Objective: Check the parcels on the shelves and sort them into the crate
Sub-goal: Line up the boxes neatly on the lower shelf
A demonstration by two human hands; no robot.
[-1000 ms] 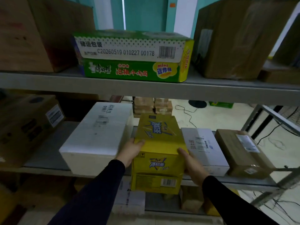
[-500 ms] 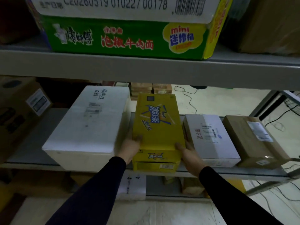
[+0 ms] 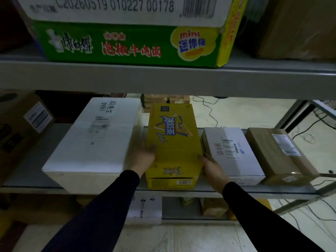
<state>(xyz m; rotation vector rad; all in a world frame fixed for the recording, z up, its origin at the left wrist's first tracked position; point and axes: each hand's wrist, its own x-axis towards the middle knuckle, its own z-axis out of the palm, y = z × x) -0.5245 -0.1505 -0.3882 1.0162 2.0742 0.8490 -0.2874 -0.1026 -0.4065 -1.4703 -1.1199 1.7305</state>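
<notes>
A yellow iced-tea carton (image 3: 174,142) lies lengthwise on the middle shelf (image 3: 236,192), between a white foam box (image 3: 98,139) and a white parcel (image 3: 231,153). My left hand (image 3: 143,159), blurred by motion, touches the carton's left edge with spread fingers. Low on the carton's right side, my right hand (image 3: 212,170) presses against it, squeezed in beside the white parcel. No crate is in view.
A brown labelled parcel (image 3: 278,153) sits at the shelf's right end and a brown carton (image 3: 20,128) at the left. On the upper shelf (image 3: 163,77) stand a green noodle carton (image 3: 127,44) and a large brown box (image 3: 294,28). Small parcels (image 3: 145,208) lie lower down.
The yellow carton went from hanging off the shelf's front edge to lying pushed in on the shelf. My view moved closer and lower.
</notes>
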